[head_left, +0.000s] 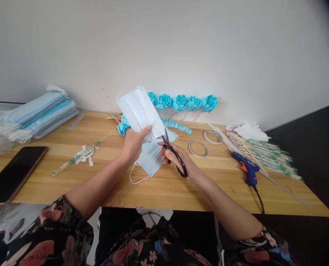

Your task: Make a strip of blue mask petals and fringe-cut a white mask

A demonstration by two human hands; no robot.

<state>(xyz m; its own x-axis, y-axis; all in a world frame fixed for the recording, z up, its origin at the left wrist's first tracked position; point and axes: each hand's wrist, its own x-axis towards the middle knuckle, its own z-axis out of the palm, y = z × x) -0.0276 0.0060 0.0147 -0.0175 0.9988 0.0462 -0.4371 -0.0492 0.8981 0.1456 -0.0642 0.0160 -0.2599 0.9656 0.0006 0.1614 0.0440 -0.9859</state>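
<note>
My left hand (134,143) pinches a pale blue face mask (141,111) by its lower edge, thumb on top, and holds it tilted above the table. Black-handled scissors (178,157) are in my right hand (178,159), their blades at the mask's lower right corner. Whether the blades have cut into it I cannot make out. Below both hands a second face mask (150,159) lies on the wood, its white ear loop spread toward me. Behind the held mask, partly covered by it, are blue folded flowers (180,102) and a blue folded strip (178,126).
A stack of masks (42,112) and a phone (14,173) lie at left, near white scraps (88,153). To the right are two tape rolls (198,149), a blue glue gun (247,168) with its cord, and wrapped sticks (272,157). A wall (164,44) stands behind.
</note>
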